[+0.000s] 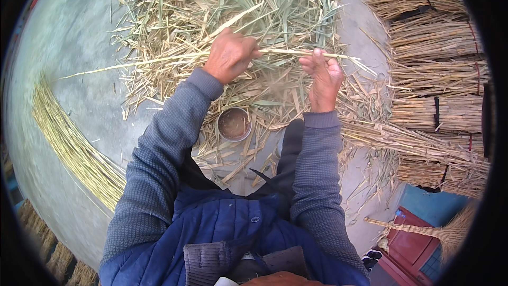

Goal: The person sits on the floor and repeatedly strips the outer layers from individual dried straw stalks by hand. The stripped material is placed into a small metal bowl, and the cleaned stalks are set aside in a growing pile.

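We grip one long reed stalk [201, 55] in our closed left hand [230, 54], our right hand [323, 77] pinching it at three o'clock (above the husk pile [238, 5]); a round tin [234, 124] sits at six.

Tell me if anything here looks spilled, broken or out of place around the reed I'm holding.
Nothing looks damaged. Both the left hand and right hand grip one long reed stalk over a loose heap of stripped leaves. A small round bowl sits half buried in that litter, its contents unclear. Tied bundles lie neatly stacked.
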`<state>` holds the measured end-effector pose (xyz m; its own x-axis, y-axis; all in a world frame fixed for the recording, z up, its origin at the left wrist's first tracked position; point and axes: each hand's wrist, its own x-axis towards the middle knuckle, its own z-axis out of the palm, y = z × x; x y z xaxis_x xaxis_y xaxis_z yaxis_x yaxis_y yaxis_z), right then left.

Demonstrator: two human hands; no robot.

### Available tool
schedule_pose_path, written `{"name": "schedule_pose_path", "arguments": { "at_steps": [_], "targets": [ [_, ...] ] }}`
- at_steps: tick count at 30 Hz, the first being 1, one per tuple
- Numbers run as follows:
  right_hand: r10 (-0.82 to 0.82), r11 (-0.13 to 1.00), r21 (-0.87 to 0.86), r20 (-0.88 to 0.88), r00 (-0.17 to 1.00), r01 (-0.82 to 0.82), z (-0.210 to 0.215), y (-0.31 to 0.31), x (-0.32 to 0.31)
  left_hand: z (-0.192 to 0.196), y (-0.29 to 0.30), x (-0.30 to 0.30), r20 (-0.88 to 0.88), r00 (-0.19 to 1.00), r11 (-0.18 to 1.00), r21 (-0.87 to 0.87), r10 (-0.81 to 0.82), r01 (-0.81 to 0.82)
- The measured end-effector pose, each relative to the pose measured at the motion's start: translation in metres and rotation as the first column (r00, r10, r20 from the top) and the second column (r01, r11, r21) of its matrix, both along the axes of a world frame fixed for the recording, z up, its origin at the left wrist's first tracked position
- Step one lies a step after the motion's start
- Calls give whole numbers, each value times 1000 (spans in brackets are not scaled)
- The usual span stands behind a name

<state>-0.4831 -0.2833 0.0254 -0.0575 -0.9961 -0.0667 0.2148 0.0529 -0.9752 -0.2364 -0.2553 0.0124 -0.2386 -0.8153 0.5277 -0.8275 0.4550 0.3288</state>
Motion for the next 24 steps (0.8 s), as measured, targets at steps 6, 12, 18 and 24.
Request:
{"name": "schedule_pose_path", "arguments": {
  "at_steps": [6, 12, 18, 24],
  "targets": [
    [-34, 998, 53, 7, 999, 34, -1, 0, 3, 1, 1, -2, -35, 999, 998, -55, -15, 13],
    [21, 998, 60, 105, 994, -27, 6, -5, -18, 13, 1, 1, -272, 957, 974, 170, -99, 149],
    [130, 988, 84, -13, 991, -129, 15, -8, -45, 23, -1, 30, -364, 931, 899, 413, 16, 146],
    [306, 948, 115, -81, 948, -296, 20, -1, -52, 26, -2, 40, -388, 919, 909, 404, 67, 105]
  ]
}}
